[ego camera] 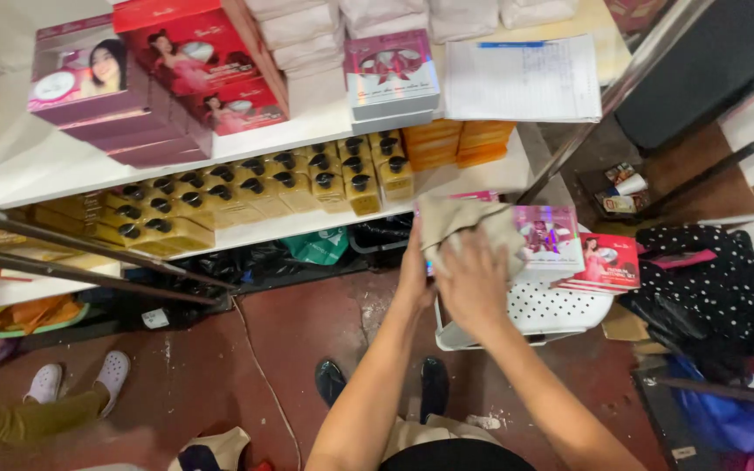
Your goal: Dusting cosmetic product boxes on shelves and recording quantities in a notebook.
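Holding a beige cloth [457, 225] bunched in its fingers, the right hand [475, 283] presses it down on a pink gift box [544, 237]. At its nine o'clock, the left hand [413, 272] curls around the box's near edge to steady it. Both sit on a white dotted stool [541, 312], with a red flat box [608, 262] at three o'clock. This looks like wiping the box clean. Next, I think the cloth must slide across the lid while the left hand keeps hold.
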